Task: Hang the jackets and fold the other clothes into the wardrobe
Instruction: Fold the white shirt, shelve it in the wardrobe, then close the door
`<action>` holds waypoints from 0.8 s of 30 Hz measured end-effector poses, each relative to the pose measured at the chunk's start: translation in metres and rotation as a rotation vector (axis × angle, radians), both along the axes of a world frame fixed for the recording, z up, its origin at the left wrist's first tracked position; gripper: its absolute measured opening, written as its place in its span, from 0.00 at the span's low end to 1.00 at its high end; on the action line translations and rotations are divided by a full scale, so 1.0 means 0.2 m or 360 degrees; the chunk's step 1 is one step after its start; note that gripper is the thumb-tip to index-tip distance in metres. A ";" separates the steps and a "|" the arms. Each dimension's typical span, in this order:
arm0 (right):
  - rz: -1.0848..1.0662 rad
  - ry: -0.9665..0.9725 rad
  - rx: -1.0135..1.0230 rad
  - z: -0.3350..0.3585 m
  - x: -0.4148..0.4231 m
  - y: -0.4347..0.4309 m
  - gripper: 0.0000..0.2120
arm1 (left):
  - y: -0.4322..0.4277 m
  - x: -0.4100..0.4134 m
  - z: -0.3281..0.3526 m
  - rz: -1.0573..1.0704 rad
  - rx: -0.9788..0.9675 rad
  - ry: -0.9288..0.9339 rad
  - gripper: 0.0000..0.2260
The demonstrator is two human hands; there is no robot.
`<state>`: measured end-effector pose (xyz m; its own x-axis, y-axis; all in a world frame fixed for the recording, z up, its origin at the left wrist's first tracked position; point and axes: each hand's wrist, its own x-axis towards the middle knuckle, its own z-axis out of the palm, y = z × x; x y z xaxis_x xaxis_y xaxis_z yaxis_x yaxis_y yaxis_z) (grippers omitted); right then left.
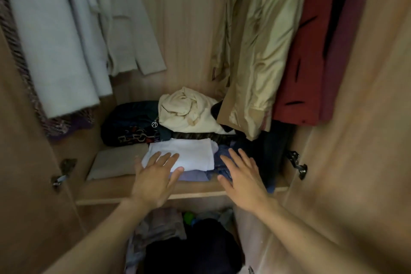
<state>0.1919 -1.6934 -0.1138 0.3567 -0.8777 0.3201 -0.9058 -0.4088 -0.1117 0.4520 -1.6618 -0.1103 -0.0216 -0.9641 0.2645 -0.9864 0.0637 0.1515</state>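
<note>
A folded white garment (pixel 189 153) lies on the wardrobe shelf (pixel 195 193), on top of a pale lilac piece and blue clothes (pixel 222 162). My left hand (pixel 155 176) is flat with straight fingers, its tips over the white garment's near left corner. My right hand (pixel 242 176) is spread open just right of it, above the blue clothes. Neither hand holds anything. Pale grey jackets (pixel 66 40) hang at the left. An olive jacket (pixel 262 46) and a red coat (pixel 311 51) hang at the right.
A crumpled cream garment (pixel 186 111) and a dark patterned bundle (pixel 131 124) sit at the back of the shelf, a folded beige piece (pixel 115 162) at its left. Both wardrobe doors (pixel 367 140) stand open. Below the shelf lies a heap of mixed clothes (pixel 182 242).
</note>
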 end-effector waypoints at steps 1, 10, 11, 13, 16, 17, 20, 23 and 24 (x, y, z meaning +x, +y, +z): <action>0.0008 -0.0023 -0.0005 0.02 -0.05 0.06 0.29 | 0.06 -0.05 0.02 0.0000 -0.0010 -0.0055 0.25; 0.0085 -0.0313 -0.0069 0.07 -0.36 0.59 0.28 | 0.71 -0.48 0.09 0.0008 0.0013 -0.0119 0.25; 0.0090 -0.0298 -0.0073 0.08 -0.39 0.65 0.28 | 0.76 -0.52 0.11 0.0005 0.0018 -0.0115 0.25; 0.0099 -0.0257 -0.0069 0.10 -0.44 0.75 0.28 | 0.84 -0.58 0.15 0.0000 -0.0001 -0.0107 0.25; 0.0059 -0.0348 -0.0053 0.17 -0.51 0.88 0.28 | 0.95 -0.64 0.20 -0.0039 -0.0058 -0.0076 0.25; 0.0034 -0.0365 -0.0069 0.20 -0.52 0.92 0.28 | 0.98 -0.65 0.22 -0.0063 -0.0078 -0.0075 0.25; -0.0031 -0.0349 -0.0136 0.26 -0.53 1.05 0.28 | 1.07 -0.64 0.29 -0.0123 -0.0167 -0.0051 0.25; -0.0069 -0.0368 -0.0143 0.32 -0.50 1.19 0.29 | 1.17 -0.60 0.35 -0.0165 -0.0229 0.0021 0.25; -0.0075 -0.0373 -0.0149 0.33 -0.48 1.24 0.29 | 1.20 -0.58 0.36 -0.0179 -0.0237 0.0059 0.25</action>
